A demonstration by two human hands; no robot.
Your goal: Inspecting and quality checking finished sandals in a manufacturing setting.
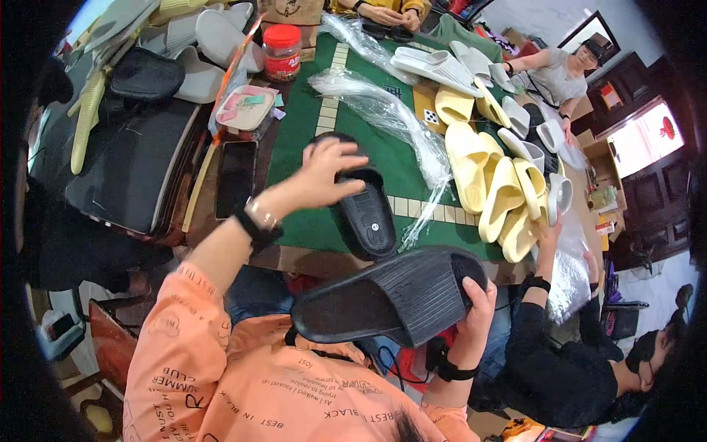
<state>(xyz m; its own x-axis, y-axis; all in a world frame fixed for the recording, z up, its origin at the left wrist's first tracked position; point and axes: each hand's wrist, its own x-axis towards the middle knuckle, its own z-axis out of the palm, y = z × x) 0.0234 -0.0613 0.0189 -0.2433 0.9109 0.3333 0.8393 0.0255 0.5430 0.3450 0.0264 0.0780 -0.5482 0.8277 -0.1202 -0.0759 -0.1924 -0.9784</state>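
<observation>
In my right hand [478, 308] is a black slide sandal [383, 298], gripped at its toe end by the ribbed strap. It is held up in front of my chest, with its heel pointing left. A second black slide sandal [362, 219] lies on the green table mat [294, 221], with a small round white sticker on its insole. Over that sandal's strap end hovers my left hand [328, 171], fingers spread and slightly blurred. Whether the fingertips touch the sandal, I cannot tell. Part of its strap is hidden behind the hand.
Yellow slides [501, 191] and grey slides [438, 68] pile up at the right. Bundles of clear plastic bags [398, 114] cross the mat. At left are a phone [236, 177], a red-lidded jar [282, 53] and a black case [132, 162]. A co-worker [567, 353] handles slides at right.
</observation>
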